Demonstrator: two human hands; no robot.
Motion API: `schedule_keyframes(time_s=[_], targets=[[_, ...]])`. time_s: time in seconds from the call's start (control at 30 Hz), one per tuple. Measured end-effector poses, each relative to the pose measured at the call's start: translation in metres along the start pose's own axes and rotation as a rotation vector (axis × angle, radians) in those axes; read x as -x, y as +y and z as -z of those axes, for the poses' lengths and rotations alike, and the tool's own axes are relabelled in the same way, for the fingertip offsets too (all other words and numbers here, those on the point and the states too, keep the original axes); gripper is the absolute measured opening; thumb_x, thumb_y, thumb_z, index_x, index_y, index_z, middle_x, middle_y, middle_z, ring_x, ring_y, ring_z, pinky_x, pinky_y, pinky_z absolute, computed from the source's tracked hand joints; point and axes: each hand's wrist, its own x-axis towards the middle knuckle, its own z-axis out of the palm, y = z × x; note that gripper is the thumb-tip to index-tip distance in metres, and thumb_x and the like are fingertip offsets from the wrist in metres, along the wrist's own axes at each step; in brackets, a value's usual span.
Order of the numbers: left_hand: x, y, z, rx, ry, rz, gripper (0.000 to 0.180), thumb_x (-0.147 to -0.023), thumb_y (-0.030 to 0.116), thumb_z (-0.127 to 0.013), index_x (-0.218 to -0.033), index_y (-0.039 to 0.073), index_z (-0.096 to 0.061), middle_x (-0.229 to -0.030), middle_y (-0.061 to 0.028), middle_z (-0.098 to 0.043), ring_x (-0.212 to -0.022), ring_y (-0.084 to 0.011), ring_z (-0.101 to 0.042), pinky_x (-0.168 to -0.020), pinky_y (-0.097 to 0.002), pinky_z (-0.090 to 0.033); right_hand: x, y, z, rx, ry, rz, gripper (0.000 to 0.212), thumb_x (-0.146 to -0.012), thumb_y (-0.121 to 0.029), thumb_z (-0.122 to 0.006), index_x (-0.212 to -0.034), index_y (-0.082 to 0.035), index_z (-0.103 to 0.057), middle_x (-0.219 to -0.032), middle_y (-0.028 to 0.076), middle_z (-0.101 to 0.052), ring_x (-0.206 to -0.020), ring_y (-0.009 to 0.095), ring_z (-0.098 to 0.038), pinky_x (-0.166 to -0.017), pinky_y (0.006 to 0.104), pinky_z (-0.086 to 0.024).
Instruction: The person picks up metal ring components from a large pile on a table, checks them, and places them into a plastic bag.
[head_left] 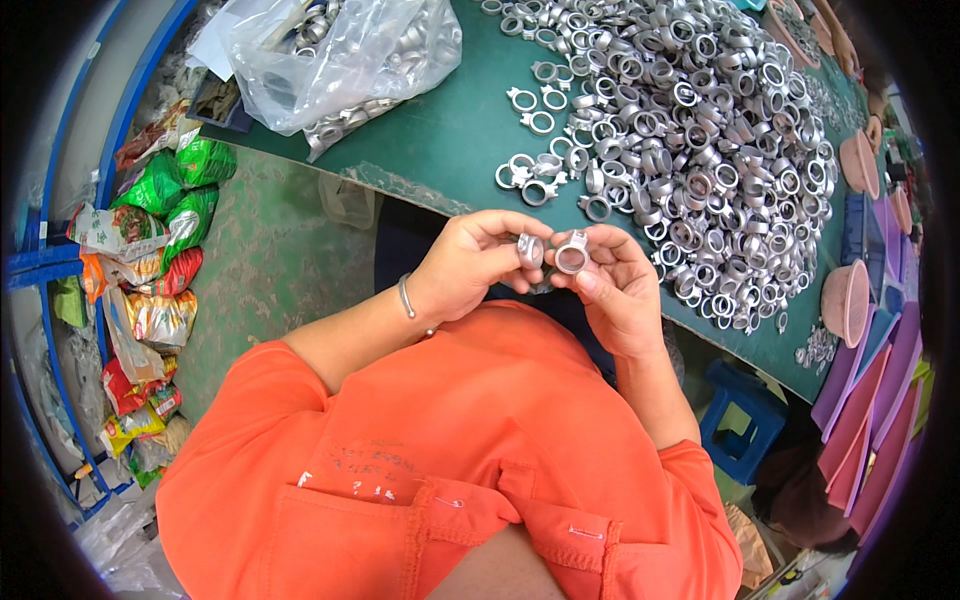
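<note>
At centre frame, a metal ring [531,251] is pinched by the left hand [467,264] and a second ring [572,255] by the right hand [622,290], presumably so both faces are left uncovered.

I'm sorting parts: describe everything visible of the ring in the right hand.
The ring looks like silvery-grey metal: a round band with an open centre and a lug at its upper edge. Its opening faces the camera. The right hand holds it by its rim, close to the left hand; fine surface marks are too small to tell.
</note>
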Motion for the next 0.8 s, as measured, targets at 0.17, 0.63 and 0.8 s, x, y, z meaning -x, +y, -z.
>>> schedule_keyframes(time_s=[0.17, 0.63, 0.8], targets=[[0.011, 0.003, 0.009, -0.812, -0.036, -0.343, 0.019, -0.079, -0.003, -0.062, -0.095, 0.004, -0.070, -0.085, -0.0059, -0.061, -0.072, -0.0154, -0.063, -0.063, -0.0267, -0.051, 0.013, 0.002, -0.005, 0.433, 0.016, -0.158, 0.018, -0.089, 0.006, -0.051, -0.102, 0.003, -0.063, -0.101, 0.012, -0.067, -0.083, 0.015, -0.065, -0.067, 0.0247, -0.053], [-0.024, 0.006, 0.002, -1.255, 0.143, -0.749, 0.037, -0.075, -0.002, -0.069, -0.110, 0.000, -0.056, -0.101, -0.0128, -0.050, -0.073, -0.0241, -0.057, -0.065, -0.0315, -0.049, 0.000, -0.011, -0.003, 1.752, 0.178, 0.485, 0.033, -0.075, -0.002, -0.069, -0.106, -0.001, -0.058, -0.098, 0.015, -0.055, -0.088, 0.032, -0.054, -0.075, 0.0390, -0.046], [-0.039, 0.002, 0.001, -1.316, 0.191, -0.796, 0.036, -0.074, -0.001, -0.070, -0.108, 0.000, -0.056, -0.100, -0.0138, -0.049, -0.080, -0.0273, -0.057, -0.070, -0.0342, -0.049, -0.001, -0.006, 0.007, 1.686, 0.134, 0.373, 0.036, -0.074, -0.003, -0.071, -0.106, -0.001, -0.057, -0.099, 0.014, -0.055, -0.089, 0.032, -0.054, -0.076, 0.0392, -0.046]])
